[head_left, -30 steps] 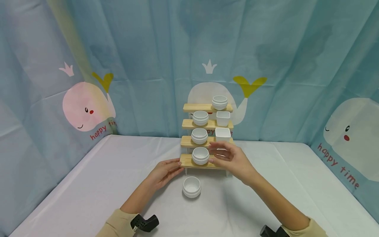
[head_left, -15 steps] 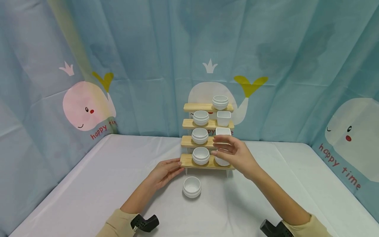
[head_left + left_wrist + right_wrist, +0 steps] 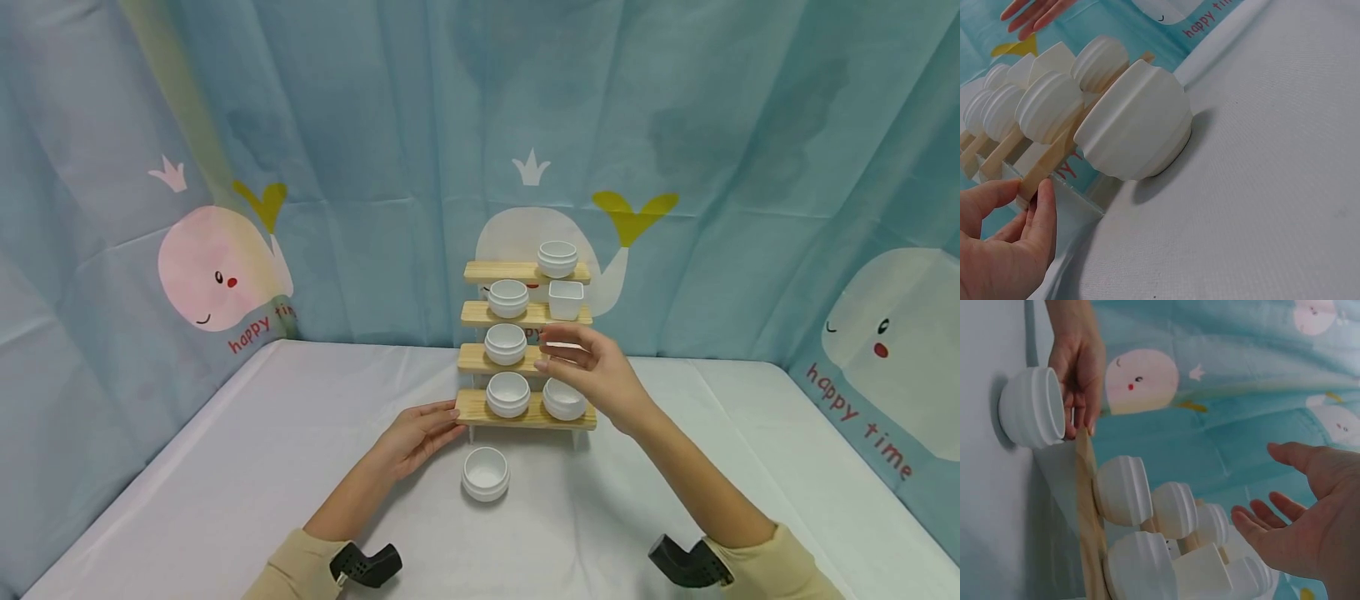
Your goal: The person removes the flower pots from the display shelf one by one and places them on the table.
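A four-tier stand with light wooden boards (image 3: 536, 412) bears white bowls. My left hand (image 3: 420, 440) pinches the left end of its lowest board between thumb and fingers, plainly seen in the left wrist view. My right hand (image 3: 600, 379) hovers before the right side of the second-lowest tier, thumb and fingers apart, holding nothing. It hides the square bowl there in the head view; the right wrist view shows that square bowl (image 3: 1204, 575). Two round bowls sit on the lowest board, a left one (image 3: 508, 395) and a right one (image 3: 564, 402). Another round bowl (image 3: 486, 475) stands on the tablecloth in front.
Higher up stand a round bowl (image 3: 506, 345) on the second-lowest tier, a round bowl (image 3: 508, 299) and a square bowl (image 3: 566, 300) above it, and one round bowl (image 3: 557, 260) on top. White cloth (image 3: 720, 433) covers the table. A blue printed curtain (image 3: 375, 208) hangs behind.
My right hand has risen from the lowest tier to the second-lowest, uncovering the round bowl at the lowest right and covering the square bowl above it. My left hand has stayed in place.
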A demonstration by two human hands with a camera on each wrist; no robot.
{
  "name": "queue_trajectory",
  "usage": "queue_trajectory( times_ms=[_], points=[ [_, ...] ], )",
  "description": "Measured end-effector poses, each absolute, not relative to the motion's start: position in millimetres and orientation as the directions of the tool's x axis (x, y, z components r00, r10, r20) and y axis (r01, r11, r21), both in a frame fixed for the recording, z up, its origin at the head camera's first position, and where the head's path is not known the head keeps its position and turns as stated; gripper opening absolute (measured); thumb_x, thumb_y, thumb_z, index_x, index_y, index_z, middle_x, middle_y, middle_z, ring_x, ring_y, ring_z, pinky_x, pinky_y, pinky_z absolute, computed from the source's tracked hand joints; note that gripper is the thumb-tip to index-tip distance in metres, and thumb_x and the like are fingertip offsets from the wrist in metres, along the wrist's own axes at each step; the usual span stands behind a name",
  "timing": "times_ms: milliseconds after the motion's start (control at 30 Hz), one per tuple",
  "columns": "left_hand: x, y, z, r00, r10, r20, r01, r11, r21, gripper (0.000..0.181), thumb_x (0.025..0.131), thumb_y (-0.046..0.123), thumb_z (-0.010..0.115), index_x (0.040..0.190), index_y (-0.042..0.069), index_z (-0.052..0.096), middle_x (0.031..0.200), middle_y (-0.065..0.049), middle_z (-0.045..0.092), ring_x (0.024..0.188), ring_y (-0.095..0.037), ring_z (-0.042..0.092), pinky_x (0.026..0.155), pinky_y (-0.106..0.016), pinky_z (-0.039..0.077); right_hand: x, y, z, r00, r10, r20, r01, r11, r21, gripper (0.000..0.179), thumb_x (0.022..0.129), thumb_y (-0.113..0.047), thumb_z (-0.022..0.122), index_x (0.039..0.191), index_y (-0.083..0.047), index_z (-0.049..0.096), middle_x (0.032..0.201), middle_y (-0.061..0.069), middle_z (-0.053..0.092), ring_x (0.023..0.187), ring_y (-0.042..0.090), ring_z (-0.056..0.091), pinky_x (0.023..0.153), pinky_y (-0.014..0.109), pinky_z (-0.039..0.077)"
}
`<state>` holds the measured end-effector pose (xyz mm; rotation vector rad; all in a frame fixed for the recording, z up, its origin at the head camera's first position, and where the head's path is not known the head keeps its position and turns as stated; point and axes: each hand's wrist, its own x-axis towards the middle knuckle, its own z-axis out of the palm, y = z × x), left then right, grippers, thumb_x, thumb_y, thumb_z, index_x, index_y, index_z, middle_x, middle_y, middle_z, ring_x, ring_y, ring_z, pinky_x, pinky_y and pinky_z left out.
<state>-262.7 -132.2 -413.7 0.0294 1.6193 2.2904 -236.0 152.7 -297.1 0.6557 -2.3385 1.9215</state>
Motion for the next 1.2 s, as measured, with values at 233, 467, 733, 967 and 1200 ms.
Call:
queue_trajectory(
  times_ms=[233,467,733,967,1200],
  points=[
    [-263,-134,-414,-0.943,0.289,-0.164,-0.252,-0.3,0.92,0.052,0.11,-0.001,0.049,0.156,-0.019,0.03,0.154,-0.035,0.041,0.11,-0.014,0.067,0.104,-0.025,0.059,-243,157,-290,-0.914,-0.275,0.299,-0.344,0.131,-0.93,0.053,0.099,0.0,0.069,0.148,0.011,0.049,0.148,0.031,0.052,0.139,0.047,0.052,0.099,0.023,0.061],
    [-264,-134,-415,-0.942,0.291,-0.166,-0.256,-0.309,0.916,0.052,0.11,-0.001,0.05,0.155,-0.019,0.031,0.151,-0.034,0.044,0.108,-0.014,0.068,0.103,-0.024,0.059,-250,163,-283,-0.921,-0.252,0.297,-0.347,0.185,-0.919,0.053,0.1,-0.005,0.071,0.148,0.006,0.052,0.15,0.029,0.052,0.139,0.044,0.054,0.099,0.016,0.058],
    [-263,-134,-414,-0.944,0.282,-0.171,-0.257,-0.303,0.918,0.052,0.11,-0.001,0.05,0.156,-0.018,0.032,0.154,-0.034,0.042,0.11,-0.015,0.068,0.103,-0.025,0.059,-253,167,-276,-0.925,-0.231,0.302,-0.35,0.209,-0.913,0.051,0.101,-0.008,0.071,0.148,0.003,0.053,0.148,0.025,0.055,0.135,0.038,0.059,0.1,0.015,0.056],
    [-263,-133,-415,-0.945,0.275,-0.177,-0.258,-0.297,0.919,0.051,0.11,-0.001,0.051,0.155,-0.018,0.033,0.153,-0.033,0.044,0.11,-0.014,0.067,0.103,-0.024,0.059,-254,171,-268,-0.927,-0.217,0.305,-0.349,0.208,-0.914,0.053,0.101,-0.007,0.07,0.149,0.005,0.051,0.15,0.026,0.052,0.139,0.04,0.056,0.099,0.014,0.056],
    [-263,-133,-415,-0.947,0.266,-0.183,-0.262,-0.301,0.917,0.049,0.11,-0.002,0.05,0.154,-0.017,0.036,0.151,-0.032,0.046,0.11,-0.014,0.068,0.103,-0.024,0.059,-256,174,-259,-0.926,-0.191,0.327,-0.364,0.21,-0.907,0.05,0.102,-0.007,0.07,0.147,0.005,0.053,0.144,0.02,0.057,0.13,0.024,0.064,0.1,0.016,0.057]
  ],
)
